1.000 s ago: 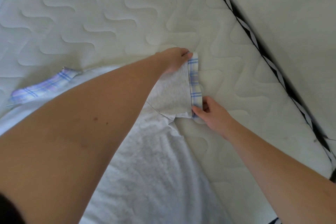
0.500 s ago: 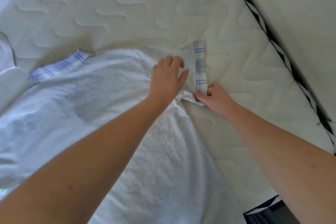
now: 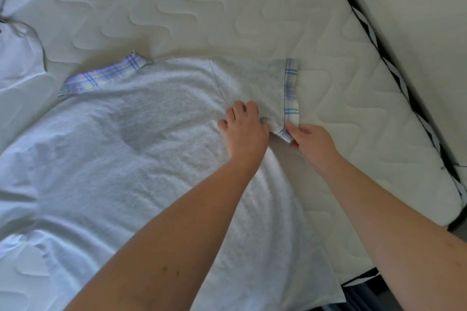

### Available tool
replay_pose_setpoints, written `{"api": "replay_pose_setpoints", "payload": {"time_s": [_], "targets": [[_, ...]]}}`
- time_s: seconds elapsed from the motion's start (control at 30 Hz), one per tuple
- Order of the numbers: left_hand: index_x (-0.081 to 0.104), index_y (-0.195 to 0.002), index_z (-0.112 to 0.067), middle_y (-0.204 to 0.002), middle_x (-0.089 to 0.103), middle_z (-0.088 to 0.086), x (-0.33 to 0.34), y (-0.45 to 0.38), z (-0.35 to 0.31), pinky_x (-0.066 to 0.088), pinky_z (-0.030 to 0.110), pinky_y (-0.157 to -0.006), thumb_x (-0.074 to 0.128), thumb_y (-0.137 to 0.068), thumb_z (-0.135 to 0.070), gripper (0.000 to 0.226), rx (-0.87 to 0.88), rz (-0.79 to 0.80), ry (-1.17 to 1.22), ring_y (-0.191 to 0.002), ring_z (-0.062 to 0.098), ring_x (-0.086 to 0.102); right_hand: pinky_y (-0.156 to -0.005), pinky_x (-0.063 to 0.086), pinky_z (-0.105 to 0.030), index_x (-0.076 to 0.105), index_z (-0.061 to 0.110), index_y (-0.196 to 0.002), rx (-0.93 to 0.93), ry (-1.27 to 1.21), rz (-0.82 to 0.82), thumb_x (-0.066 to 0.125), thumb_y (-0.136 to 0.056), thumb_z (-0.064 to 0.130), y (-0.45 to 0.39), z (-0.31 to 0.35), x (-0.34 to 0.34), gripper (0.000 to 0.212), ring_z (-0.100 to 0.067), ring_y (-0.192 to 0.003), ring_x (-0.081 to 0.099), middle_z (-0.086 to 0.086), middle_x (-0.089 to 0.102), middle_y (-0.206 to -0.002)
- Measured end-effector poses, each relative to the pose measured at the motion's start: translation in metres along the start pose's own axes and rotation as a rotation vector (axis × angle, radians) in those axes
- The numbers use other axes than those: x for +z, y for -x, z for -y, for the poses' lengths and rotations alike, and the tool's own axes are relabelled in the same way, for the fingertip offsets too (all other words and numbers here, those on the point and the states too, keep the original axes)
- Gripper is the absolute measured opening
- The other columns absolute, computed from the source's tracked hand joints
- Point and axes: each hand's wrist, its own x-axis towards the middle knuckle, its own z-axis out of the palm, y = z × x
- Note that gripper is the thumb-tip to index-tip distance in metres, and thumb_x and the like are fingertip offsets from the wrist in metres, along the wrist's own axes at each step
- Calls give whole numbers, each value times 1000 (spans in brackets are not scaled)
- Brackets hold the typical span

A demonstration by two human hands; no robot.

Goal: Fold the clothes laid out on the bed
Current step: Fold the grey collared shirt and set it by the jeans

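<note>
Sleeve [image 3: 267, 88] is the whole game here, so that's what I'm watching. Grey t-shirt [image 3: 151, 159] lies flat across the centre and lower left of the frame on the quilted mattress [image 3: 227, 7], plaid collar [image 3: 101, 77] at upper left, plaid cuff [image 3: 292, 93] running up and down just right of centre. Right hand [image 3: 312, 140] pinches the bottom corner of that cuff between thumb and fingers. Left hand [image 3: 243, 131] sits just beside it on the underarm area with fingers bent down onto the cloth; looks more like pressing than gripping, but I can't tell for sure from here.

From the pinch, the sleeve stretches up the frame and the shirt body lies off to the left, so I'd guess the fold goes leftward over the body, with the left hand as the anchor. Right hand is nearer the cuff, so it should lead. More white fabric [image 3: 17, 58] is bunched at the far left edge.
</note>
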Motion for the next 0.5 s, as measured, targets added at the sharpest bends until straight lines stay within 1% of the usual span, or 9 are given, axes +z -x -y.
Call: {"api": "replay_pose_setpoints", "payload": {"time_s": [0.07, 0.13, 0.2, 0.23, 0.27, 0.33, 0.37, 0.43, 0.5], "targets": [[58, -98, -15, -104, 53, 5, -1, 2, -2, 40, 36, -74, 55, -82, -12, 17, 17, -13, 79, -92, 24, 49, -61, 44, -28, 64, 9, -68, -25, 55, -30, 61, -94, 40, 0, -4, 3, 40, -15, -58, 61, -4, 65, -63], [61, -91, -11, -100, 56, 8, -1, 6, 5, 45, 36, -67, 59, -79, -3, 15, 98, -29, 173, -89, 26, 51, -63, 51, -30, 67, 12, -78, -19, 77, -64, 66, -90, 32, -3, -7, 7, 24, -8, -53, 63, -4, 69, -71], [65, -89, -7, -101, 59, 9, 0, 10, 18, 49, 36, -62, 60, -79, 1, 14, 198, 20, 234, -91, 28, 53, -60, 52, -28, 65, 17, -83, 3, 98, -89, 68, -88, 31, -5, -5, 10, 15, -10, -55, 64, -3, 70, -75], [66, -92, -6, -105, 60, 10, 2, 11, 25, 52, 38, -66, 60, -81, 0, 14, 244, 64, 226, -96, 29, 54, -59, 47, -27, 64, 18, -85, 3, 121, -98, 67, -89, 36, -6, -3, 11, 19, -13, -61, 64, -2, 69, -75], [67, -97, -6, -112, 60, 10, 3, 11, 32, 53, 39, -74, 58, -85, -3, 15, 281, 118, 204, -103, 29, 53, -59, 41, -26, 65, 17, -87, 0, 143, -109, 64, -90, 42, -7, -1, 13, 25, -16, -66, 63, -2, 68, -75], [67, -109, -7, -126, 56, 8, 3, 8, 43, 48, 38, -92, 54, -93, -11, 21, 332, 235, 192, -117, 28, 49, -55, 35, -25, 65, 13, -87, -1, 157, -135, 61, -90, 49, -9, 5, 17, 36, -18, -69, 60, 0, 64, -72], [67, -111, -8, -128, 55, 7, 0, 4, 47, 45, 36, -95, 53, -95, -15, 22, 341, 264, 222, -119, 27, 48, -53, 33, -24, 65, 12, -89, 1, 141, -142, 62, -88, 51, -10, 9, 19, 39, -18, -71, 59, 0, 64, -74], [69, -109, -10, -120, 60, 6, -10, -7, 52, 47, 34, -92, 53, -97, -21, 23, 307, 251, 307, -110, 24, 55, -54, 35, -26, 64, 10, -97, 21, 101, -141, 65, -86, 50, -14, 13, 23, 41, -21, -77, 61, -3, 65, -84], [69, -109, -11, -112, 64, 5, -21, -24, 59, 48, 35, -88, 52, -98, -20, 22, 261, 148, 340, -100, 21, 59, -53, 35, -27, 61, 9, -102, 34, 120, -133, 67, -86, 46, -16, 19, 25, 41, -24, -81, 61, -4, 63, -88]]}}
